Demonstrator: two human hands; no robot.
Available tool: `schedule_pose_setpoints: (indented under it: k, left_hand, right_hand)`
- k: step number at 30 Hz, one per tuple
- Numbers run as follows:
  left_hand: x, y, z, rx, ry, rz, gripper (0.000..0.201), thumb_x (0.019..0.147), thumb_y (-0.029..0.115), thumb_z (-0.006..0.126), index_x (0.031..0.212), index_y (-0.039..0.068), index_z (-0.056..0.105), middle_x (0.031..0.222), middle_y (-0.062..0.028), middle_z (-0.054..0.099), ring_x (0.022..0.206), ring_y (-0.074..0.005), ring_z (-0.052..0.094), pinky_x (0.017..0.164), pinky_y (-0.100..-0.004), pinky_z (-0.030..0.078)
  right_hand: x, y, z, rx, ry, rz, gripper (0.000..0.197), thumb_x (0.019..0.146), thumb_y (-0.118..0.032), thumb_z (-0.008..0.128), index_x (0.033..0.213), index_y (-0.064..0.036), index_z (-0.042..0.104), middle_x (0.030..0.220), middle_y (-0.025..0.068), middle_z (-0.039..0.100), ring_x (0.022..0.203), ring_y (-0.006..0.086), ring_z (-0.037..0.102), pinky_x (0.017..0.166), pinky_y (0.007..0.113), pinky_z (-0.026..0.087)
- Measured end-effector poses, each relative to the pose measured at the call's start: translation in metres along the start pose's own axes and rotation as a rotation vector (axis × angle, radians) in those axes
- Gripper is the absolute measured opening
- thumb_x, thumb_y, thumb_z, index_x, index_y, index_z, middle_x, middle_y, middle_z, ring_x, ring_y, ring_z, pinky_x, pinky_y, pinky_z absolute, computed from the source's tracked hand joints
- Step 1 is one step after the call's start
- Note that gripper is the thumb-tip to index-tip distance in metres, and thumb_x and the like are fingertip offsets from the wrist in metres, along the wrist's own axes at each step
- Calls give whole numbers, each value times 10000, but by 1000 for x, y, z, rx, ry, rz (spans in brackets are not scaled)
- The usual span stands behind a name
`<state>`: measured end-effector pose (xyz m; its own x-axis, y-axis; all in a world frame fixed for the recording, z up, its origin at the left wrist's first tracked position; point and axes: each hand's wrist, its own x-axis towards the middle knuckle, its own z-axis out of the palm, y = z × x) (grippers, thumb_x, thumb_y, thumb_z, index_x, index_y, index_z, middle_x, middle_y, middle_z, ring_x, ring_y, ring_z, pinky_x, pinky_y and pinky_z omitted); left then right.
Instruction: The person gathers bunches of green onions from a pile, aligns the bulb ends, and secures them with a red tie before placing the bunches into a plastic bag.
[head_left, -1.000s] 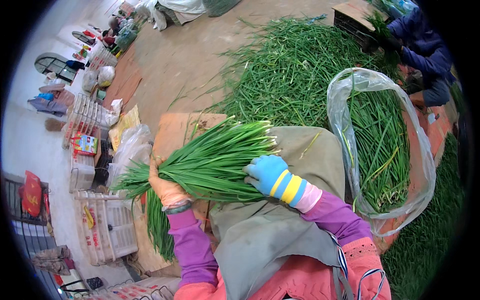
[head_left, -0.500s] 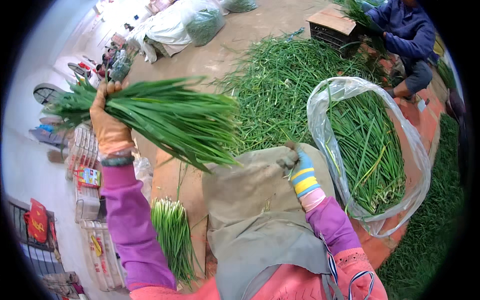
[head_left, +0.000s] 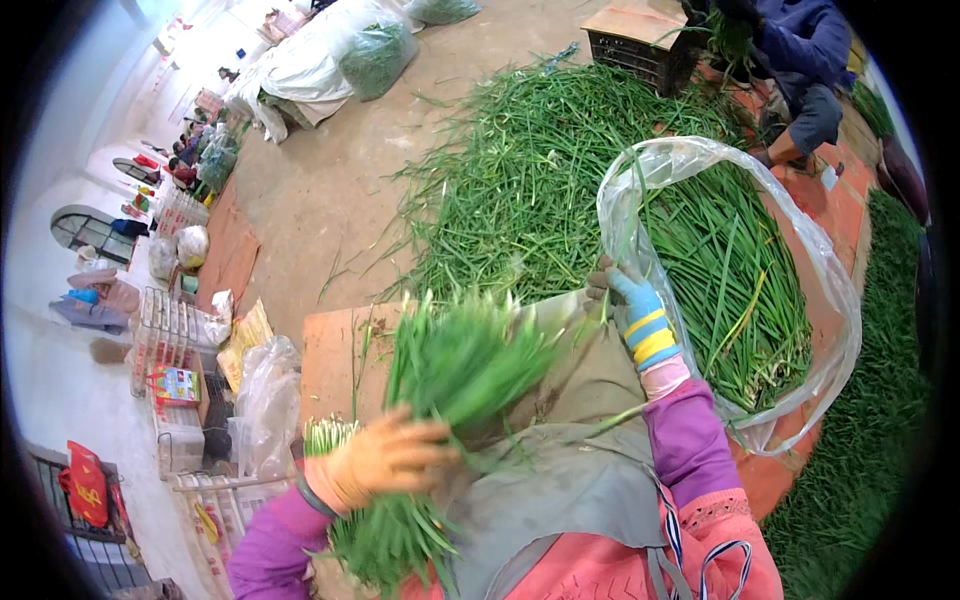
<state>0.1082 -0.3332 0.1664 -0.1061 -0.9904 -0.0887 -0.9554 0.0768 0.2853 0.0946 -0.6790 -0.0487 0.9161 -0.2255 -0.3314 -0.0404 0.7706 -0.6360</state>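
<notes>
Since the left hand [head_left: 385,462] has swung down, its grip wrapped around the blurred green bunch [head_left: 470,365], the stalks are over the grey apron [head_left: 560,500], seemingly in reach of the right hand [head_left: 632,300] beside the plastic bag [head_left: 617,205]; that hand's grip I cannot tell.

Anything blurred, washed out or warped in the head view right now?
Head view, centre: motion blur smears the bunch and the left hand; head view, upper middle: the pile is much clearer; head view, left: the white wall looks pale and bright; head view, rim: fisheye bends straight edges, and the corners go black.
</notes>
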Motion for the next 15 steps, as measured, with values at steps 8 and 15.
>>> schedule_pose_setpoints:
  k: [8,15]
  left_hand:
    - [-55,51,95,-3,-215,-19,177,743,146,500,918,172,503,1097,-13,497,1191,-224,395,962,-437,349]
    - [-70,47,118,-101,-180,18,223,720,149,504,943,146,519,1066,-41,507,1142,-236,433,991,-451,328]
  right_hand:
    - [23,54,63,-1037,-240,-496,623,762,-360,643,1245,-27,435,1145,226,525,1058,317,521,895,355,408]
    - [71,92,89,-1806,-356,-80,344,814,-321,507,1047,-75,566,1038,175,594,944,338,570,816,391,445]
